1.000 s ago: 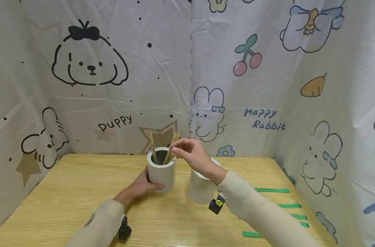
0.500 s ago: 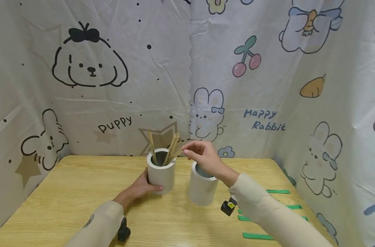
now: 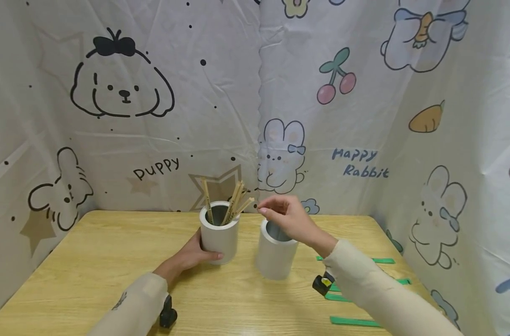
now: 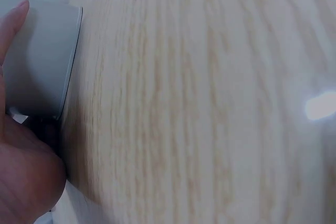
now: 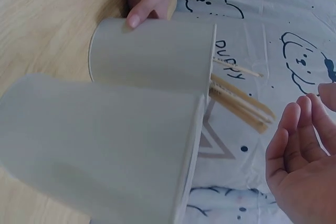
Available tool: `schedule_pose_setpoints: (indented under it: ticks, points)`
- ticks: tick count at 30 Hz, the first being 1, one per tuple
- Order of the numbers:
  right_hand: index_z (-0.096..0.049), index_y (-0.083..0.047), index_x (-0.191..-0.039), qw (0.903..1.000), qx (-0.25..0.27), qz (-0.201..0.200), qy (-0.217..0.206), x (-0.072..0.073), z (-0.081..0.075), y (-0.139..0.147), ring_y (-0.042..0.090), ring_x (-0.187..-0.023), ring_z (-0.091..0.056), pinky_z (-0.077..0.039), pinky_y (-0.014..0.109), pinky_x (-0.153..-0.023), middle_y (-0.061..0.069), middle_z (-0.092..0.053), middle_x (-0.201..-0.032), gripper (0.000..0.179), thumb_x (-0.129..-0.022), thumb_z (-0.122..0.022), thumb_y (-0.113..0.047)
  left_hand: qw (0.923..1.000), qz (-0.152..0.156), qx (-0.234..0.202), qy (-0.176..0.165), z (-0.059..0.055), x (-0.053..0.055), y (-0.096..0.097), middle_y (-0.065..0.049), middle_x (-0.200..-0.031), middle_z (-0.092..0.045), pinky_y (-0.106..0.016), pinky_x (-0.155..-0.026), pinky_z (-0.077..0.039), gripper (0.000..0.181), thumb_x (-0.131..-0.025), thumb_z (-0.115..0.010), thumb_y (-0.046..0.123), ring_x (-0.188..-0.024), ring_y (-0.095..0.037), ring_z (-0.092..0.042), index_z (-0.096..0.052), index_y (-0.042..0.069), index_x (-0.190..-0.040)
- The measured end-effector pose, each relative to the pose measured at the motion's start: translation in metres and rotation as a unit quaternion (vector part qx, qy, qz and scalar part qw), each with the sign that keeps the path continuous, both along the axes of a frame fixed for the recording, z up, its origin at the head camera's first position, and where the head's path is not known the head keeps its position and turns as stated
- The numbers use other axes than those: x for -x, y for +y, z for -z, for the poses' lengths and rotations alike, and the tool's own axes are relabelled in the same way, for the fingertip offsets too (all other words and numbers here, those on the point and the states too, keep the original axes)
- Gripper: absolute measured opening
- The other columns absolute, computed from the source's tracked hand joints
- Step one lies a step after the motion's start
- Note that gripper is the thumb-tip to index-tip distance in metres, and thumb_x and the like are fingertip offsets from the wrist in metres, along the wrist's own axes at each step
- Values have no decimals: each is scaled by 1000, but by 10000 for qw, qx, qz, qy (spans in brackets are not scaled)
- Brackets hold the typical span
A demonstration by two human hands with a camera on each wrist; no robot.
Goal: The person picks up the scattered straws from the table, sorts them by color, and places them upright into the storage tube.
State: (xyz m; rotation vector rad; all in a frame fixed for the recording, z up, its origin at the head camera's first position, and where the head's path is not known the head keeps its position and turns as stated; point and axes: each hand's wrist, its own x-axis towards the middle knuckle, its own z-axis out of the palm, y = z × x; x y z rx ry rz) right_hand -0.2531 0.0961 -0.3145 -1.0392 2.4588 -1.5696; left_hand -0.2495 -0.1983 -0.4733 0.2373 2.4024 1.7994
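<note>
My left hand [image 3: 192, 252] grips the side of a white cylindrical pot [image 3: 219, 242], thumb across its front. Several thin tan sticks [image 3: 234, 200] with small dark marks stand in that pot, most leaning against its right rim. A second white pot [image 3: 276, 256] stands just to the right, grey inside, nothing showing above its rim. Over its mouth hovers my right hand [image 3: 290, 219], fingertips a short way right of the nearest stick. In the right wrist view the right hand [image 5: 307, 153] has loosely bent fingers, thumb apart, nothing between them. The left wrist view catches part of the gripped pot [image 4: 44, 56].
Several green strips [image 3: 356, 321] lie on the wooden table [image 3: 91, 270] at the right, partly hidden under the right sleeve [image 3: 377, 284]. A printed curtain [image 3: 221, 93] hangs behind the table and along its sides.
My right hand has let go of a tan stick, which now leans out over the pot's right rim, and has moved right, away from it. My left hand keeps its grip on the pot.
</note>
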Motion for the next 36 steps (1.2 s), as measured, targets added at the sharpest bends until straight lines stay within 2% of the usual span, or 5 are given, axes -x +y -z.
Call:
schedule_pose_setpoints:
  ticks: [5, 12, 23, 30, 36]
  points:
    - [-72, -1, -113, 9996, -193, 207, 47, -1, -5, 16, 41, -96, -68, -59, 41, -81, 18, -72, -111, 20, -101, -62, -13, 10000, -5, 7, -56, 1, -1, 0, -23, -160, -33, -59, -120, -30, 111, -81, -86, 18, -145, -44, -37, -9, 5, -161]
    - [-71, 0, -112, 9989, -253, 382, 41, 3, -4, 35, 24, -82, -65, -57, 38, -77, 27, -69, -105, 19, -100, -62, -13, 10000, -11, 18, -41, -1, 0, -5, -24, -160, -32, -60, -121, -29, 112, -80, -86, 17, -146, -45, -35, -9, 4, -161]
    - [-69, 7, -112, 9977, -329, 592, -48, 6, 15, 67, 26, -89, -69, -57, 25, -80, 30, -67, -110, 23, -101, -61, -11, 9999, 85, -41, -86, -4, -2, -1, -24, -161, -29, -61, -122, -26, 110, -82, -84, 17, -147, -46, -33, -8, 5, -160]
    - [-71, 0, -113, 9946, -520, 889, 89, 13, 29, 91, 8, -85, -65, -55, 25, -79, 19, -70, -109, 21, -101, -62, -16, 10000, -1, 13, -38, -6, -2, -2, -24, -160, -30, -61, -122, -25, 105, -82, -84, 19, -148, -46, -33, -13, 4, -158]
    - [-70, 3, -114, 9929, -637, 1005, 92, 17, 42, 110, 6, -79, -61, -53, 24, -73, 17, -70, -104, 22, -101, -61, -13, 9999, -69, 98, -117, -6, -4, -3, -24, -161, -28, -63, -122, -23, 108, -82, -84, 22, -149, -47, -30, -10, 7, -160]
